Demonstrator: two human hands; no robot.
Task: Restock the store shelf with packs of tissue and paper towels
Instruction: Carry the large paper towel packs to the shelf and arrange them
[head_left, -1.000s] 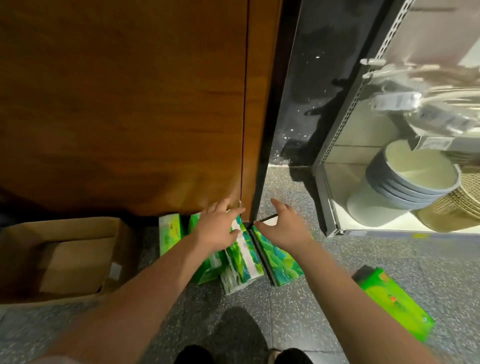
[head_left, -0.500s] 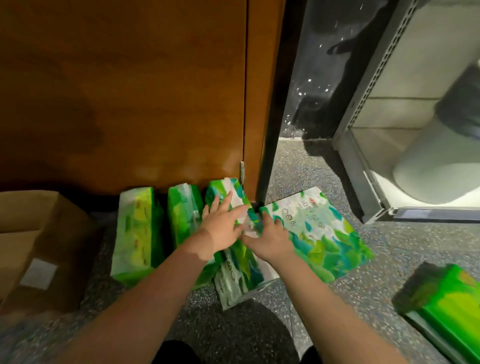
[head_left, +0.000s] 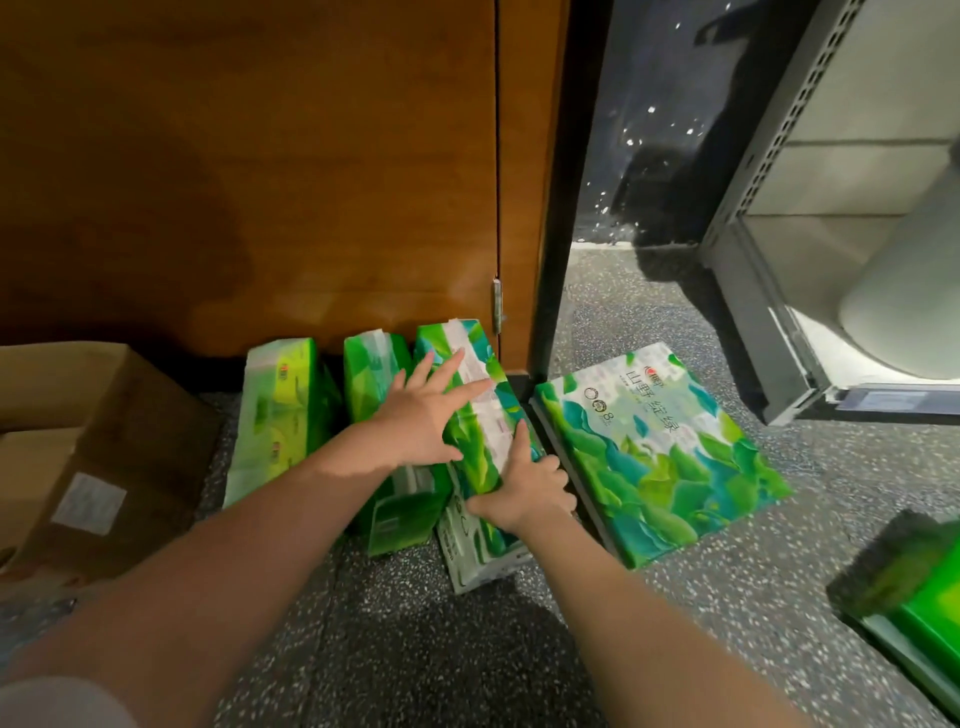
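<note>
Three green tissue packs stand on edge in a row on the speckled floor against a wooden panel. My left hand (head_left: 423, 415) lies with straight fingers on top of the rightmost standing pack (head_left: 475, 447). My right hand (head_left: 524, 491) grips that same pack at its near right side, thumb on its front face. A fourth pack (head_left: 660, 462) lies flat on the floor just to the right, its printed face up. The middle pack (head_left: 371, 379) and the left pack (head_left: 280, 410) stand untouched. The shelf unit (head_left: 779, 332) is at the right.
An open cardboard box (head_left: 98, 441) sits on the floor at the left. Another green pack (head_left: 914, 597) lies at the lower right edge. A white cylindrical item (head_left: 904, 291) stands on the shelf's bottom level. A dark door frame (head_left: 556, 208) rises behind the packs.
The view dropped closer to the floor. The rightmost pack went from leaning upright to lying flat. Both hands closed in on the third standing pack.
</note>
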